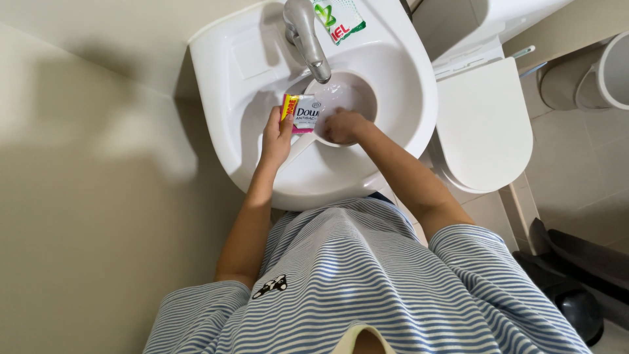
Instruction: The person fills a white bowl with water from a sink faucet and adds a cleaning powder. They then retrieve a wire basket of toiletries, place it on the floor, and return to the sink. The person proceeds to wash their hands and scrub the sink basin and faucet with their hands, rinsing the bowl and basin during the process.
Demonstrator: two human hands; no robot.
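My left hand (276,139) holds a small sachet (300,113), white with pink and yellow edges, over the white sink (249,78). My right hand (343,126) grips the near rim of a white dipper (347,95) that sits in the sink bowl under the chrome faucet (306,36). The dipper's handle points toward me, below my left hand. Its inside looks wet and shiny.
A green and white sachet (339,18) lies on the sink's back ledge. A white toilet (483,124) with its lid down stands to the right. A bin (593,78) is at far right, dark slippers (570,275) on the tiled floor. A beige wall runs along the left.
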